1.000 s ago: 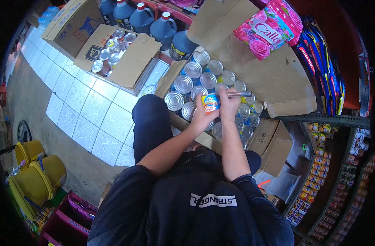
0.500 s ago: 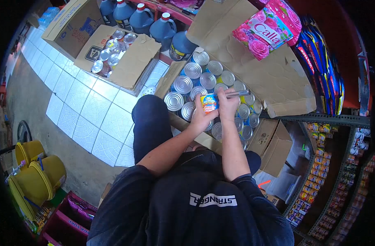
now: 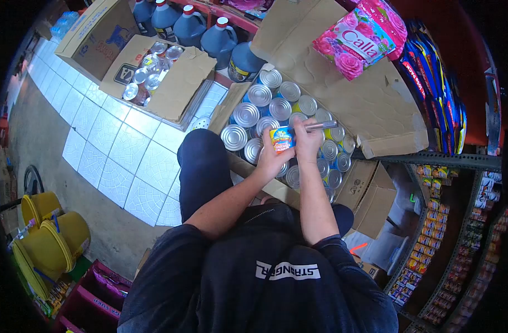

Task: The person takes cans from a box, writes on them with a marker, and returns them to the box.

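My left hand (image 3: 272, 157) is wrapped round a small can (image 3: 282, 140) with a yellow, blue and red label. Pinched in my right hand (image 3: 308, 140) is a slim metallic, pen-like tool (image 3: 322, 126), whose inner end lies beside the can's upper edge; whether it touches the can I cannot tell. Both hands are over an open cardboard box (image 3: 244, 167) full of upright cans (image 3: 246, 114) with silver lids. The hands hide some of the cans.
A second open carton (image 3: 194, 83) of cans stands at the upper left, near dark jugs (image 3: 219, 41). A pink Calla pack (image 3: 356, 41) lies on the box flap. Shelves of small packs (image 3: 426, 244) are at the right, yellow buckets (image 3: 48, 247) at the lower left.
The view has shifted very slightly. Both hands keep their hold on the can and the tool, with only a slight change in the tool's tilt.
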The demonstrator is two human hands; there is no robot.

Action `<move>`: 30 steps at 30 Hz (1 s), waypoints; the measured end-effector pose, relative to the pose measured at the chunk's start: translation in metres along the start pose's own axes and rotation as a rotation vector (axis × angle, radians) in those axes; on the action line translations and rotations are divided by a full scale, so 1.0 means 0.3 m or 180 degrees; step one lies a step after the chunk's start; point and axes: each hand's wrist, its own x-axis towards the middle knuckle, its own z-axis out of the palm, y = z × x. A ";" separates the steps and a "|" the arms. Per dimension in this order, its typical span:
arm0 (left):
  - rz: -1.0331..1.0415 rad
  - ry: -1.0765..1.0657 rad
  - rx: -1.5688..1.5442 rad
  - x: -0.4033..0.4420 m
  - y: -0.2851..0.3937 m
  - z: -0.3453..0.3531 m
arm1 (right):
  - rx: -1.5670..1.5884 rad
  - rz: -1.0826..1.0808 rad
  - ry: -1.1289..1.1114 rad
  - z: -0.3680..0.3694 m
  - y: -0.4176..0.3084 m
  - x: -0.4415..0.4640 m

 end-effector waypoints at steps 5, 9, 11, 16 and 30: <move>0.0022 0.0014 -0.0072 -0.001 -0.010 0.001 | 0.0343 0.0320 0.0204 -0.017 0.031 0.012; 0.0104 0.0008 -0.0204 0.005 -0.007 0.004 | 0.0295 0.0310 0.0165 -0.011 0.024 0.013; 0.0118 0.0027 -0.0216 0.005 -0.018 0.004 | 0.0174 0.0227 0.0178 -0.008 0.040 0.018; 0.0038 0.0034 -0.0304 0.002 0.004 0.005 | 0.0147 0.0049 0.0167 -0.011 0.069 0.026; 0.0132 0.0148 -0.0176 -0.002 0.003 0.007 | 0.0084 0.0105 0.0143 -0.018 0.062 0.016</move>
